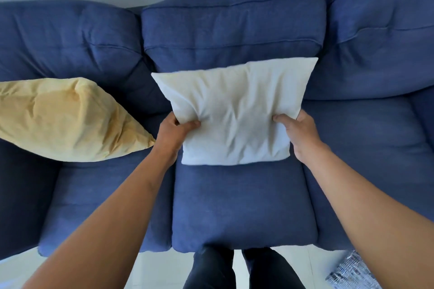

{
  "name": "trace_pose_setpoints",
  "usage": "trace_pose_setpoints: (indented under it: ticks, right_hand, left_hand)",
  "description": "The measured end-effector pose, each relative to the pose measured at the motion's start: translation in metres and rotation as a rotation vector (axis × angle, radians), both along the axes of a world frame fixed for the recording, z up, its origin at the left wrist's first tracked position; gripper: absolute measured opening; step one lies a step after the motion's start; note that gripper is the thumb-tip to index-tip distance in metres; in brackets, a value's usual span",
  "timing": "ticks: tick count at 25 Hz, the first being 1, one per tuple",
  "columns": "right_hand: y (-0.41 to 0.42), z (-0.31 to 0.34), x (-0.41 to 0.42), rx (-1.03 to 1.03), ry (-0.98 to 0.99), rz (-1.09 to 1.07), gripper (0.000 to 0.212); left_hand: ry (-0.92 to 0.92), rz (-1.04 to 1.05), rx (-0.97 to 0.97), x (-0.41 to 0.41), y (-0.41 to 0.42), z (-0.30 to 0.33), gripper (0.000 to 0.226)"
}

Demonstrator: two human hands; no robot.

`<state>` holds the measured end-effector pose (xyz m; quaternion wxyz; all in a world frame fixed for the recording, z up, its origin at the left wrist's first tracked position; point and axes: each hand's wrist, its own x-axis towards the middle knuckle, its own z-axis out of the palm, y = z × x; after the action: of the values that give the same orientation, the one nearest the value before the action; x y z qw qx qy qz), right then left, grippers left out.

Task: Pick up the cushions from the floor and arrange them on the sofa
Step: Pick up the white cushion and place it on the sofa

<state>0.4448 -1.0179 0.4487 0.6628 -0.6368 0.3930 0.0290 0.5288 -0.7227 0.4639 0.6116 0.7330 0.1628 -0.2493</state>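
Observation:
A white cushion [234, 110] leans against the middle back pillow of the blue sofa [242, 206], its lower edge over the middle seat. My left hand [175, 132] grips the cushion's left side with the thumb on top. My right hand [299, 134] grips its right side the same way. A yellow cushion [63, 119] lies on the left seat, its corner pointing toward my left wrist, apart from the white one.
The sofa has three seat pads and three plump back pillows against a pale wall. My dark trouser legs [237, 267] stand on the light floor at the sofa's front edge. A grey patterned textile [352, 272] lies on the floor at the bottom right.

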Motion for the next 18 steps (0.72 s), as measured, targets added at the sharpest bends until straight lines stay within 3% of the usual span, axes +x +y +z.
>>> trace_pose_setpoints:
  ticks: [6,10,13,18]
  right_hand:
    - [-0.010,-0.036,0.064,-0.075,-0.025,-0.021,0.034]
    - [-0.014,-0.084,0.074,-0.127,0.173,0.158,0.036]
    - [-0.022,-0.095,0.076,-0.123,0.234,0.164,0.038]
    - [-0.042,-0.067,0.105,-0.020,0.100,0.002,0.031]
  left_hand:
    - [-0.094,0.039,0.057,0.058,-0.010,-0.038,0.049]
    - [0.035,-0.046,0.150,0.075,-0.019,-0.075,0.055]
    - [0.099,-0.059,0.151,0.082,-0.022,-0.083,0.062]
    - [0.085,0.092,0.059,0.115,-0.019,-0.066,0.053]
